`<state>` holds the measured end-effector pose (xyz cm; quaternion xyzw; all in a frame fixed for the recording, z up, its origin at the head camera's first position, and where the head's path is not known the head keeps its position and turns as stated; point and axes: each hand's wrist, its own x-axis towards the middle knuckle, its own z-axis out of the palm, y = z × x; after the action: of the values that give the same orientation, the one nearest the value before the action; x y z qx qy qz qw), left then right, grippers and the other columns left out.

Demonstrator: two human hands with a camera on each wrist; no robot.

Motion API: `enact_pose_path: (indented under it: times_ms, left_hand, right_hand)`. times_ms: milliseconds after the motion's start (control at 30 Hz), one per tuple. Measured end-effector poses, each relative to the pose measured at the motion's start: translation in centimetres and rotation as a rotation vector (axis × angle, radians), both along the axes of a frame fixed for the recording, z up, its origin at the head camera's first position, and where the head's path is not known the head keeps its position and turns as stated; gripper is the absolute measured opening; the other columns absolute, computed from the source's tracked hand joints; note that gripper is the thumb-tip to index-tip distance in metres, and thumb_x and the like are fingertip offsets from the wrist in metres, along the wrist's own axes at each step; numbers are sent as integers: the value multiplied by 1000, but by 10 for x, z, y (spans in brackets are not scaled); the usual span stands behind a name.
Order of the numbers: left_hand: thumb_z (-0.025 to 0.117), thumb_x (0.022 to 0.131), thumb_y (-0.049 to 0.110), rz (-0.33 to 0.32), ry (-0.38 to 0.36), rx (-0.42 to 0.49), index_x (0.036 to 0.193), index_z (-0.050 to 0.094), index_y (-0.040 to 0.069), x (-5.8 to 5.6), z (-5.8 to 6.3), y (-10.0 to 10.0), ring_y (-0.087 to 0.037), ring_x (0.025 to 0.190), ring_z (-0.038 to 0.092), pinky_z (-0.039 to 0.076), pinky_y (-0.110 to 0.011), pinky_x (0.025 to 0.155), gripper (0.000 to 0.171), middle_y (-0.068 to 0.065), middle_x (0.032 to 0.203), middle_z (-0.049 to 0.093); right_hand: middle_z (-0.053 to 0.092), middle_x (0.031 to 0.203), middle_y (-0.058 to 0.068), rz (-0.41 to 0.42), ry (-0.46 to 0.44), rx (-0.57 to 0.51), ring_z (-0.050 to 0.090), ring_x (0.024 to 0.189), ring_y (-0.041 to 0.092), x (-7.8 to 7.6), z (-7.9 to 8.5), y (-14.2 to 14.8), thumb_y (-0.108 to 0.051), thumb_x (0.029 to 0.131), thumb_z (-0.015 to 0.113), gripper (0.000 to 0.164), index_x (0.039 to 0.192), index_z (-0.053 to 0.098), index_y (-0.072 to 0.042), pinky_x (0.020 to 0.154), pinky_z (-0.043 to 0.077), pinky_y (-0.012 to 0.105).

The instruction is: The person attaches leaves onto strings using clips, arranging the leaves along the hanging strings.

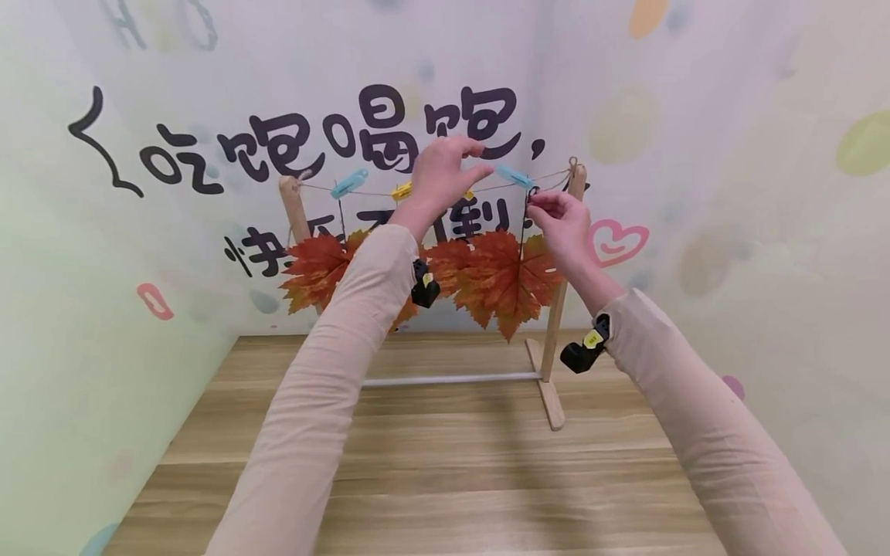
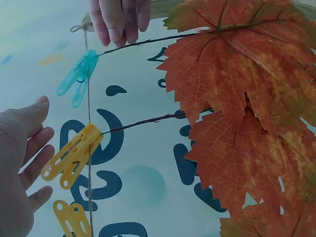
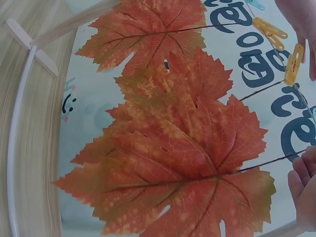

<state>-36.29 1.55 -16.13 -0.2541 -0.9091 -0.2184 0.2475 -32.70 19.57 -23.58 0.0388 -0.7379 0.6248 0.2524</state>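
Twine (image 2: 89,112) runs between two wooden posts, with blue and yellow clothespins on it. At the right end, a blue clothespin (image 1: 514,177) clips the dark stem of an orange-red maple-like leaf (image 1: 502,270). My left hand (image 1: 448,176) is raised at the line, thumb and fingers apart, holding nothing. In the left wrist view it is beside a yellow clothespin (image 2: 74,154), which clips another leaf's stem. My right hand (image 1: 565,225) is just right of the right-hand stem, fingers loosely bent; fingertip contact with the stem is unclear.
The right wooden post (image 1: 556,309) stands on a flat foot, joined to a white rod (image 1: 452,380) low over the wooden table (image 1: 431,463). Another blue clothespin (image 1: 349,184) holds a leaf (image 1: 316,270) near the left post (image 1: 292,207). A printed backdrop stands behind.
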Motion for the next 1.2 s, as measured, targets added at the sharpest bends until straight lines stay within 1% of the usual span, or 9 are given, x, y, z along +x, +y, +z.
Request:
enact_pose_path:
  times_ms: [133, 300, 433, 567, 700, 833, 933, 1067, 1200]
  left_hand:
    - [60, 86, 36, -15, 17, 27, 120, 59, 15, 5, 2, -8, -13, 111, 52, 41, -25, 91, 40, 3, 119, 60]
    - [62, 85, 33, -23, 31, 49, 120, 59, 13, 13, 4, -23, -14, 109, 53, 41, -26, 90, 40, 1, 118, 60]
    - [62, 86, 32, -36, 20, 50, 119, 60, 13, 16, 0, -37, -14, 107, 54, 42, -27, 89, 38, 1, 117, 61]
    - [63, 85, 29, -57, 42, 68, 113, 64, 11, 19, -7, -51, -15, 101, 57, 44, -27, 85, 33, -2, 110, 64]
    - [64, 84, 25, -78, 75, 94, 107, 66, 8, 23, -14, -65, -16, 96, 59, 46, -27, 82, 29, -5, 104, 66]
    - [66, 83, 24, -74, 63, 91, 108, 66, 7, 30, -21, -81, -17, 95, 59, 48, -28, 78, 29, -6, 104, 66]
    - [66, 83, 23, -67, 55, 94, 108, 66, 7, 34, -27, -94, -18, 94, 59, 49, -29, 76, 30, -7, 103, 66]
    - [67, 82, 22, -64, 35, 115, 107, 66, 5, 40, -40, -109, -19, 94, 59, 51, -31, 78, 29, -8, 102, 66]
    - [69, 81, 20, -57, 20, 156, 105, 66, 4, 46, -58, -127, -20, 92, 61, 51, -31, 77, 29, -9, 102, 66]
  right_hand:
    - [63, 87, -1, -9, 4, 8, 58, 78, 7, 4, 0, 6, -7, 84, 63, 24, 105, 61, 4, 75, 48, 16]
    - [62, 81, -7, -28, 11, 53, 56, 74, 4, 9, -1, 13, -9, 83, 65, 24, 103, 61, 4, 69, 47, 12]
    - [60, 80, -9, -30, 4, 106, 55, 73, 3, 15, -5, 18, -11, 83, 65, 25, 102, 60, 3, 68, 45, 11]
    - [61, 83, -6, -15, 12, 180, 55, 74, 3, 21, -11, 22, -13, 83, 65, 28, 103, 60, 5, 69, 45, 11]
    - [63, 87, 3, -18, 38, 275, 56, 74, 1, 27, -17, 25, -13, 83, 65, 28, 103, 60, 6, 70, 45, 11]
    - [64, 93, 13, -5, 45, 365, 56, 74, -1, 30, -23, 28, -14, 84, 65, 27, 103, 61, 5, 70, 45, 11]
    - [64, 96, 16, 14, 40, 401, 56, 75, -2, 34, -30, 31, -15, 84, 64, 29, 105, 61, 4, 70, 46, 10]
    - [63, 95, 15, 30, 41, 425, 55, 75, -4, 39, -40, 36, -15, 84, 65, 28, 105, 61, 3, 70, 46, 9]
    - [64, 95, 17, 55, 46, 451, 55, 75, -5, 44, -53, 40, -15, 84, 65, 27, 104, 61, 3, 70, 46, 9]
